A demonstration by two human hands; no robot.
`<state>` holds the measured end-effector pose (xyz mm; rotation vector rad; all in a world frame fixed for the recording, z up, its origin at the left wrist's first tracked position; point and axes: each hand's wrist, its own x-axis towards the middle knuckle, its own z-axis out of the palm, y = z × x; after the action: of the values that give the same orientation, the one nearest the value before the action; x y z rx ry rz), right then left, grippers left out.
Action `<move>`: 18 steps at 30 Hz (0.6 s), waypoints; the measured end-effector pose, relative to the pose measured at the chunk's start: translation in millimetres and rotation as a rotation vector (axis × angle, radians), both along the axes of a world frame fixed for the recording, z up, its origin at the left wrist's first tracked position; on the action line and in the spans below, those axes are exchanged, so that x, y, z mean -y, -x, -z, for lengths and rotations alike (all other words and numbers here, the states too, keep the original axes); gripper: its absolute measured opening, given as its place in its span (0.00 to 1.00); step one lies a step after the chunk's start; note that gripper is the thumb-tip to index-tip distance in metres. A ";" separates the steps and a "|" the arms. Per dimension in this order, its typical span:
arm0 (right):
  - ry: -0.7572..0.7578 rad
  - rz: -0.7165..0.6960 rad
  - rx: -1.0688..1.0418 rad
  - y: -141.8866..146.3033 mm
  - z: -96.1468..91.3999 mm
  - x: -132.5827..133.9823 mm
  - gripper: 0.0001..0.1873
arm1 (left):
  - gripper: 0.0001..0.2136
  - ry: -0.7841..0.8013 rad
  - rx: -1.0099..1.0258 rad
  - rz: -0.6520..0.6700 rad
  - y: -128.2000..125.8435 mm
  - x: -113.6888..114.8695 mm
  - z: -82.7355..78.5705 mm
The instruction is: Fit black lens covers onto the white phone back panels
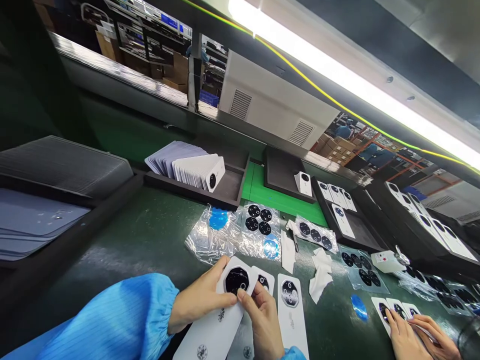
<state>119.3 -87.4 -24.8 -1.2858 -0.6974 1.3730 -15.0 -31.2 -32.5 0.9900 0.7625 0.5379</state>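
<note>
My left hand (202, 297) grips a white phone back cover (221, 320) by its upper edge, fingers wrapped round it. My right hand (262, 320) pinches at the black round camera ring (236, 280) on that cover, thumb and fingers pressed together at its lower rim. Two more white covers (290, 310) lie flat beside it on the green belt. Clear plastic sheets with several black camera rings (259, 220) and blue film tabs (218, 218) lie just beyond my hands.
A dark tray (232, 192) holds a row of upright white covers. More trays with covers (339, 212) run to the right. White wipes (320, 272) lie on the belt. A co-worker's hands (412, 332) work on covers at lower right. Stacked grey sheets (33, 220) sit at left.
</note>
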 end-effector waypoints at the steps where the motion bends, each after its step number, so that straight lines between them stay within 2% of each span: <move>1: -0.007 0.014 0.007 0.7 2.4 0.0 0.22 | 0.23 0.001 -0.002 -0.014 -0.9 0.7 2.0; 6: -0.008 0.056 0.087 0.8 13.2 -0.5 0.23 | 0.23 -0.034 0.012 -0.062 -5.7 1.8 13.0; 9: 0.007 0.060 0.122 -0.9 15.2 -1.2 0.23 | 0.23 -0.026 -0.012 -0.064 -5.0 1.1 13.8; 13: 0.069 0.040 0.080 -2.9 9.6 -3.1 0.22 | 0.22 0.000 -0.016 0.015 2.5 -3.5 5.9; 16: 0.091 0.060 0.061 -4.6 3.9 -4.9 0.22 | 0.20 0.024 0.052 0.123 8.5 -9.3 -2.9; 18: 0.081 0.080 0.064 -6.6 2.4 -5.9 0.22 | 0.19 0.013 0.093 0.149 10.3 -12.4 -8.0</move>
<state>126.0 -81.5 -27.2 -1.4124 -0.6322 1.3110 -25.3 -18.8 -24.6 0.9939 0.6031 0.4459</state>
